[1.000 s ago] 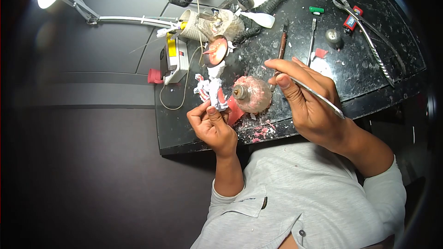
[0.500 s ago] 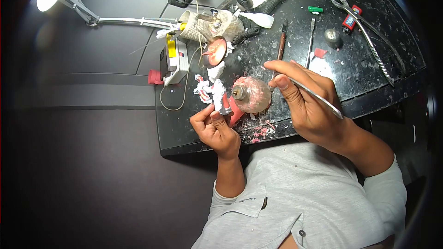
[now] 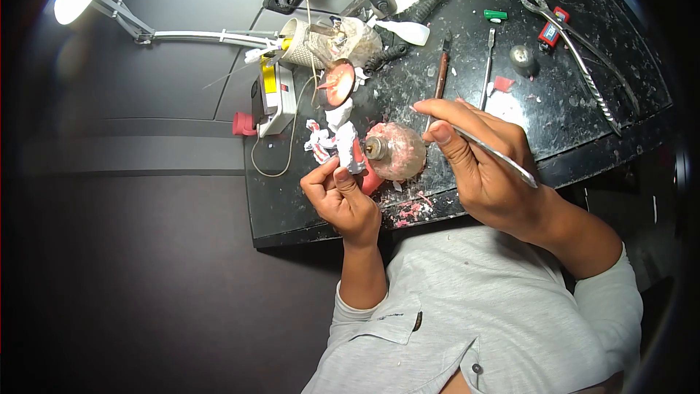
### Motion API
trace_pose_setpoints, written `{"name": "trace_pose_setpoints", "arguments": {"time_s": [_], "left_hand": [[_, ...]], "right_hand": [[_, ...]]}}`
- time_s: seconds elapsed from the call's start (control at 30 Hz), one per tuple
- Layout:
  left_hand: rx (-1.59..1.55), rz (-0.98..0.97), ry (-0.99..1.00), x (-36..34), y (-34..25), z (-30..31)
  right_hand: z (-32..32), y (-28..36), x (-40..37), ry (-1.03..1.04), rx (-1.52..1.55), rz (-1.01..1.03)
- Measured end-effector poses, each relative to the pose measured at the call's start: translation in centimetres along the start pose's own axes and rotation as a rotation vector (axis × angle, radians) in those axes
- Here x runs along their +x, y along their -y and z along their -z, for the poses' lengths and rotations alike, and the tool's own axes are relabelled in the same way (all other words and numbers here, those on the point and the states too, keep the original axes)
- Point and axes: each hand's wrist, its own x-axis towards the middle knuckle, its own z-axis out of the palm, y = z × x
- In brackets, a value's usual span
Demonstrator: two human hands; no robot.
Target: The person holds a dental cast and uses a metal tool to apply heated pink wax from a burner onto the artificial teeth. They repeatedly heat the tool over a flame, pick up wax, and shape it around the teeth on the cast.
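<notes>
My left hand (image 3: 343, 201) is closed in a pinch at a white, plaster-like piece with pink wax on it (image 3: 348, 149). Thumb and forefinger meet at its near end. In my right hand (image 3: 492, 160) is a slim metal wax carver (image 3: 503, 158), gripped like a pen, its far tip beside a glass spirit lamp (image 3: 405, 152). Pink wax smears cover the lamp, and its metal wick holder points left toward the white piece. A pink wax sheet (image 3: 372, 181) lies partly hidden between lamp and left hand. Crumpled white scraps with pink streaks (image 3: 319, 142) lie behind the left hand.
A round dish of pink wax (image 3: 340, 85) stands behind the scraps. Farther right lie a brown-handled knife (image 3: 442, 73), a metal spatula (image 3: 488, 66), a metal cap (image 3: 522, 60), pliers (image 3: 576, 51) and a red lighter (image 3: 554, 29). Wax crumbs (image 3: 412, 210) litter the bench's front edge.
Very little differs. The whole view has shifted slightly, and the carver in my right hand has tilted a little. Both hands stay in nearly the same place.
</notes>
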Motion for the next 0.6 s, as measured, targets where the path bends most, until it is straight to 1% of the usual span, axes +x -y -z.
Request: {"name": "trace_pose_setpoints", "arguments": {"time_s": [0.17,0.23,0.27,0.33,0.37,0.4,0.47,0.5,0.53,0.57,0.6], "left_hand": [[0.007,-0.022,0.005,0.0,0.0,-0.1],[-0.098,0.02,-0.052,-0.1,0.2,0.0],[-0.097,0.02,-0.053,-0.2,0.1,0.2],[-0.279,0.144,-0.025,0.1,-0.8,0.8],[-0.405,0.244,0.004,0.0,-1.1,1.2],[-0.402,0.245,0.003,0.1,-0.9,1.5],[-0.634,0.386,0.052,0.2,0.1,2.4],[-0.732,0.405,0.086,0.4,0.2,2.7],[-0.73,0.402,0.085,0.3,0.1,2.8],[-0.759,0.46,0.03,0.2,-0.2,2.8],[-0.788,0.517,-0.027,0.1,-0.4,2.9]], "right_hand": [[-0.5,-0.5,-0.6,-0.04,-0.036,0.034],[-0.5,-0.7,-0.6,-0.05,-0.024,0.061],[-0.5,-0.7,-0.6,-0.05,-0.023,0.061],[-0.5,-0.7,-0.6,-0.044,-0.012,0.082],[-0.4,-0.7,-0.5,-0.044,-0.011,0.082],[-0.4,-0.5,-0.4,-0.039,0.009,0.069],[-0.2,-0.1,-0.1,-0.033,0.032,0.059],[-0.1,0.2,0.0,-0.023,0.038,0.013],[0.0,0.4,0.2,-0.014,0.043,-0.032],[0.1,0.7,0.4,-0.015,0.045,-0.029],[0.1,0.9,0.6,-0.02,0.058,-0.071]]}}
